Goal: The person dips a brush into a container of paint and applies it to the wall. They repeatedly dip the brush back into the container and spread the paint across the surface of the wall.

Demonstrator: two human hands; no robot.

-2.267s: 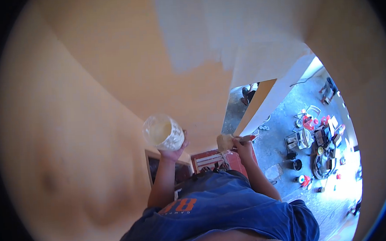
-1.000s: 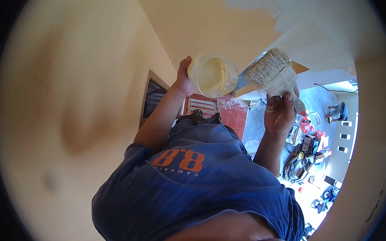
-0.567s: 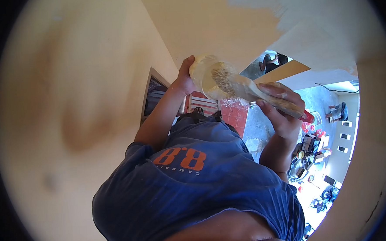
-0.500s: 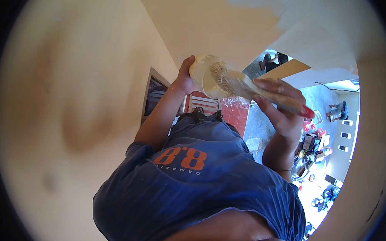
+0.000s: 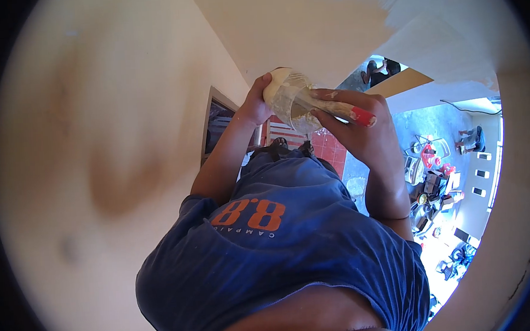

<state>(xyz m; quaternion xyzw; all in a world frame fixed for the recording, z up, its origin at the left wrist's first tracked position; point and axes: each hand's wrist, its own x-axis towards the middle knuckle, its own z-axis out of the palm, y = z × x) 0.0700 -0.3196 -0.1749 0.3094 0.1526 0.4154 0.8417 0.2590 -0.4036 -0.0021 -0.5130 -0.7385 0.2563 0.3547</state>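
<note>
My left hand (image 5: 257, 103) is wrapped round the side of a clear plastic tub (image 5: 283, 103) smeared with cream paint, which is tilted with its mouth to the right. My right hand (image 5: 368, 130) grips a paintbrush (image 5: 341, 109) by its paint-stained handle, which ends in a red tip. The brush head reaches into the tub's mouth, and its bristles are mostly hidden by the tub wall and my fingers.
A cream wall (image 5: 124, 113) rises close on the left, and another wall (image 5: 293, 26) ahead is partly painted. Far below lie red floor tiles (image 5: 330, 150) and a cluttered floor (image 5: 434, 192). Two people are visible in the distance, one a bent person (image 5: 472, 139) at right.
My right hand has moved left and up, closer to the tub, and the brush head has gone deeper into it. The tub has turned slightly in my left hand.
</note>
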